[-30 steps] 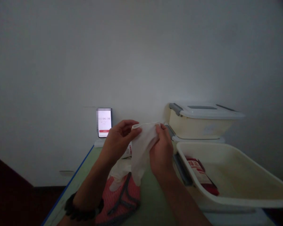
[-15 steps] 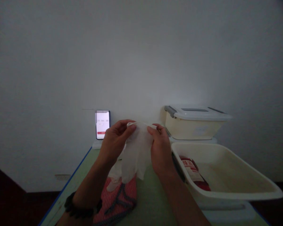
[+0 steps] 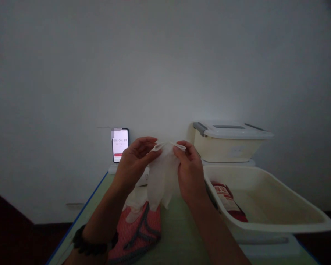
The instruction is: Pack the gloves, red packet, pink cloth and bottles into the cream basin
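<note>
A thin white disposable glove hangs fingers down above the table, its cuff stretched between both hands. My left hand pinches the left side of the cuff between thumb and fingers. The right side is gripped the same way by my right hand. Below, a pink and grey knitted cloth lies on the table, partly covered by my left forearm. Another pale, thin glove-like piece rests on that cloth. Behind the hanging glove, a white object with dark print is mostly hidden.
A phone showing a timer leans upright by the wall. At right, a white basin holds a red and white packet. Behind it stands a lidded storage box. The green tabletop has a blue left edge.
Both hands have shifted slightly, and the glove's cuff edge is folded differently at the fingertips. The glove has swung a little to the right. The phone timer has advanced one second.
</note>
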`<state>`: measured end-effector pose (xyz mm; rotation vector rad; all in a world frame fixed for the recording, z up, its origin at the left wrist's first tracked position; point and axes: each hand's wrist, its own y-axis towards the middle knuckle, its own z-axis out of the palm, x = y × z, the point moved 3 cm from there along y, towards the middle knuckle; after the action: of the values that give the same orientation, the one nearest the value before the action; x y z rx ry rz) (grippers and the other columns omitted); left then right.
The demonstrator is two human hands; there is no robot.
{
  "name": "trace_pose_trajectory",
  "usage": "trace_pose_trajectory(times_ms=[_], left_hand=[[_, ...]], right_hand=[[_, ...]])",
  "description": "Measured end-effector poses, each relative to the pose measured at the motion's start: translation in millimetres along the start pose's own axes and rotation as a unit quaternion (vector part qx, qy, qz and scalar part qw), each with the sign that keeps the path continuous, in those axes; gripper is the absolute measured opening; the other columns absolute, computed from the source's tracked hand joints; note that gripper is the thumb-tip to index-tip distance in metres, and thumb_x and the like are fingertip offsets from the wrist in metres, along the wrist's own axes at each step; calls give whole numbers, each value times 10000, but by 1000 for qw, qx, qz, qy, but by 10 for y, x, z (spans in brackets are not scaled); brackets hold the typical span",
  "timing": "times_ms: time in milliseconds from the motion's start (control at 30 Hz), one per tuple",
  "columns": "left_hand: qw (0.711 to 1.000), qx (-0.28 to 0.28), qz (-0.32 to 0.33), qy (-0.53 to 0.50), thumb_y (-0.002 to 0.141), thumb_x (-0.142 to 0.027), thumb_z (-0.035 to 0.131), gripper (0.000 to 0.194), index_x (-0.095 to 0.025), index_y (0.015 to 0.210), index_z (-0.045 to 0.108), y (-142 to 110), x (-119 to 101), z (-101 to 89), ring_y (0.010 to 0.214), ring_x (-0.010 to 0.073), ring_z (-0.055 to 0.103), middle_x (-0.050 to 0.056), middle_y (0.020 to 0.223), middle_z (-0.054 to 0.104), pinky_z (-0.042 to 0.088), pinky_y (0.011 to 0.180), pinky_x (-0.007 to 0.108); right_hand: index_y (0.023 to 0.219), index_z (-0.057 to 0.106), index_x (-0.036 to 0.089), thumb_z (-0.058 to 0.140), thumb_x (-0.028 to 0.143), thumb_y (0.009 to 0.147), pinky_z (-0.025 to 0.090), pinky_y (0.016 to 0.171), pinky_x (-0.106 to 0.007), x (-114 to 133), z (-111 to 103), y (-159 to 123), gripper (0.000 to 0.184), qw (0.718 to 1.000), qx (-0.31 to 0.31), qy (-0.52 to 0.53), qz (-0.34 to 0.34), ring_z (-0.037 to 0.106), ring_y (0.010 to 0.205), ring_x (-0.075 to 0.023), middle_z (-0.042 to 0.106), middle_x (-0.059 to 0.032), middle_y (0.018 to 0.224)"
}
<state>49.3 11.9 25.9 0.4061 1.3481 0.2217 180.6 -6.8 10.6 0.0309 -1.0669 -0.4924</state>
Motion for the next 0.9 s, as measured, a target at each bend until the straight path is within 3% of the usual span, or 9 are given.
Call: trace_pose_trajectory(times_ms=[233,467,667,900], left_hand=[[999,-16,16,34,685,-241,722,132,-162,769,657,31,-8,-75,662,89,567,-14,725,655,447,632,189],[999,-15,-10,-29,689,-208,676,125,-177,784,601,26,2,-32,615,79,509,-41,680,592,403,582,189],[1000,-5,7,-8,718,-185,635,237,-237,949,638,23,2,-47,631,82,486,-54,704,531,409,590,187],[1000,11,3,2,736,-212,612,32,-203,764,625,21,15,-54,614,91,480,-40,670,522,409,565,186]], right_hand=[[790,538,212,597,284,646,343,529,-235,45,-12,-28,171,999,-21,-45,-2,415,563,-101,484,64,642],[770,544,202,542,272,673,345,514,-231,56,15,-42,120,997,-12,-67,-21,431,560,-106,507,61,619],[762,550,203,527,253,683,349,541,-245,89,23,-52,96,996,-8,-80,-37,449,577,-117,526,51,643],[742,605,209,502,235,738,336,552,-238,89,27,-79,106,991,12,-98,-88,444,616,-114,545,42,698]])
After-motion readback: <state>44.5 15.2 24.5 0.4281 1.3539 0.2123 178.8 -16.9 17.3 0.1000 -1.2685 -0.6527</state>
